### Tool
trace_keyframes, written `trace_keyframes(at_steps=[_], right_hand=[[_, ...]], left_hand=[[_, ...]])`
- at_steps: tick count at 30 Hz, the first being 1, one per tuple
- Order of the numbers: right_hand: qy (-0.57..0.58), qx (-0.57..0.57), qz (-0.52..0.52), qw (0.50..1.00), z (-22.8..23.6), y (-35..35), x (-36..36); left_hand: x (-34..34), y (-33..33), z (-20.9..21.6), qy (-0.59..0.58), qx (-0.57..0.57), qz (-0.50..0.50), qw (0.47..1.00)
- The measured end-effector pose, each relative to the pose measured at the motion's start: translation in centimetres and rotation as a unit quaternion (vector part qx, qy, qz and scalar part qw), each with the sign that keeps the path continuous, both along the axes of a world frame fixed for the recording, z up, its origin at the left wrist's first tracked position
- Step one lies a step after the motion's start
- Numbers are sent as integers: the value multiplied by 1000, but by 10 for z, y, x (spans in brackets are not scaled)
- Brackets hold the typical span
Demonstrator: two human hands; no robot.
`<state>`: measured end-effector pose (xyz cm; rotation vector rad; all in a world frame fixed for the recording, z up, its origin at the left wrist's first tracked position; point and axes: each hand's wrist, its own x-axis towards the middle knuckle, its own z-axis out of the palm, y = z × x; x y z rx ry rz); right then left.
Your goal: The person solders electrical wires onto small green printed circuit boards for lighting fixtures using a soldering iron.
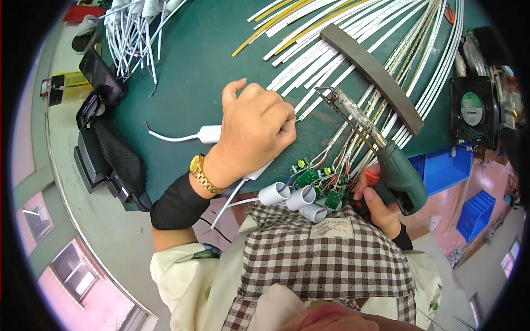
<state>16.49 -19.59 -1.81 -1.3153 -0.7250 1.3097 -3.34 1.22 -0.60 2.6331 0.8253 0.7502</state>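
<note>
Soldering at a green counter, gun in one hand, white cable under the other.

Right hand wrapped around the green soldering gun, fingers closed on its grip, tip raised over the white light strips beneath a dark curved bar. Left hand balled into a fist, fingers curled tight, pressing down on a white cable plug near the counter's front edge. Small green circuit boards and white tubes just beside, between both hands.

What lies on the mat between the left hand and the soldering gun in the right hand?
In the head view, white LED strips and small green circuit boards lie between left hand and soldering gun, held by right hand.
</note>
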Motion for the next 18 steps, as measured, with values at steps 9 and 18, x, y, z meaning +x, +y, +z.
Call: trace_keyframes(at_steps=[9,18], right_hand=[[12,36,43,998,-9,1,5],[0,32,68,997,-11,1,7]], left_hand=[[6,5,0,41,109,-139,983],[12,10,5,78,-114,-159,978]])
